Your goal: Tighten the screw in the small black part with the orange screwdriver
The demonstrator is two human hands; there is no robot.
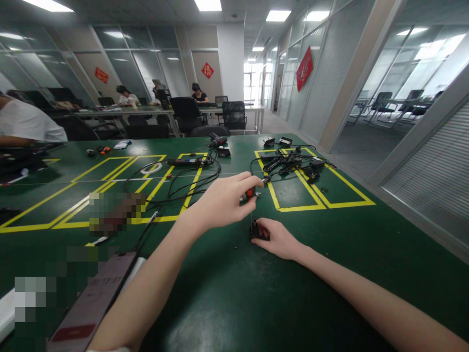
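Above one green table [351, 244], the left hand [229, 196] curls round one orange-banded tool [250, 192], right hand [278, 238] pinching one black part [254, 232].

1 orange-black screwdriver [250, 192], upright over 1 small black part [253, 234].

Ceiling lights [208, 5] glow along the frame's top edge; a white pillar [230, 58] stands at upper centre, a black chair [234, 113] below it, glass partitions [318, 58] upper right, grey floor [355, 142] at right.
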